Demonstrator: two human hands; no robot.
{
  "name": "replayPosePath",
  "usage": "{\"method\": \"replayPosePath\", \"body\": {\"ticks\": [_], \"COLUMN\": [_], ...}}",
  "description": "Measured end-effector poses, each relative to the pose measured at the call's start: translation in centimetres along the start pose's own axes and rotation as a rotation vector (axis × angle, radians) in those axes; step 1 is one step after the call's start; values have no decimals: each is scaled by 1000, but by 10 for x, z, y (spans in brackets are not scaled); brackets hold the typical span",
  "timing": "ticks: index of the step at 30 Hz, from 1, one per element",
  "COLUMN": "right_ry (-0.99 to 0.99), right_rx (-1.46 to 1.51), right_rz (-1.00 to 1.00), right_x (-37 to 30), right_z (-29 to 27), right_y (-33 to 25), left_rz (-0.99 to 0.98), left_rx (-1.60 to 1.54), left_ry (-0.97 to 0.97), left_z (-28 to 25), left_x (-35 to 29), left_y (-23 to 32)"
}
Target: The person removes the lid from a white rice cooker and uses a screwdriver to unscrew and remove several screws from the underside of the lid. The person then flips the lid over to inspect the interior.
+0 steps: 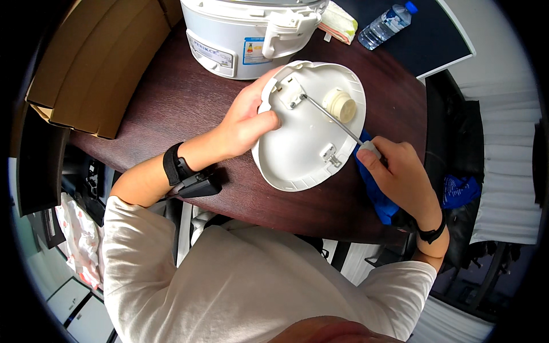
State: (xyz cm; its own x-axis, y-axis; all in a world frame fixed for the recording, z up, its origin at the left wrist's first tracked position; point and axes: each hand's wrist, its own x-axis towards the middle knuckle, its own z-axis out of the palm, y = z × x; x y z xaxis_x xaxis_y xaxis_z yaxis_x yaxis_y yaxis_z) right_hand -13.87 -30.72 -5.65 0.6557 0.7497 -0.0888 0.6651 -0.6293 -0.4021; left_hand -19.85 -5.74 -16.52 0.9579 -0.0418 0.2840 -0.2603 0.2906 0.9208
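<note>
My left hand [249, 120] grips the left rim of a white plastic rice cooker lid [297, 151], thumb on its inner face. The lid is tilted with its inside showing. In my right hand [403, 177] is a screwdriver [337, 121], held by its pale handle. Its shaft slants up to the left, and the tip meets a screw on a small white bracket [290, 93] near the lid's rim. Whether the tip sits in the screw head, I cannot tell. Inside the lid are a cream round cap [343, 107] and a small metal-fitted catch [330, 154].
The white rice cooker body [246, 26] stands beyond the lid on the dark wood table [166, 103]. A cardboard box [97, 63] is at the left. Far right are a folded cloth [338, 23] and a water bottle [386, 27]. Blue material [372, 186] lies beneath my right hand.
</note>
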Motion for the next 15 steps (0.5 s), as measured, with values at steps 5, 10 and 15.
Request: {"method": "replayPosePath", "body": {"ticks": [5,10,15], "right_ry": [9,-14,-82], "right_rx": [-2,-37,-114], "right_rz": [3,12,73], "right_x": [-1,-2,-3], "right_z": [3,1,-5], "right_y": [-1,-6,-17], "left_rz": [-6,-9,12], "left_rx": [-9,-31,-24], "left_ry": [-1,-20,-17], "left_z": [0,1,2], "left_x": [0,-1,-1], "left_y": [1,1,0]}}
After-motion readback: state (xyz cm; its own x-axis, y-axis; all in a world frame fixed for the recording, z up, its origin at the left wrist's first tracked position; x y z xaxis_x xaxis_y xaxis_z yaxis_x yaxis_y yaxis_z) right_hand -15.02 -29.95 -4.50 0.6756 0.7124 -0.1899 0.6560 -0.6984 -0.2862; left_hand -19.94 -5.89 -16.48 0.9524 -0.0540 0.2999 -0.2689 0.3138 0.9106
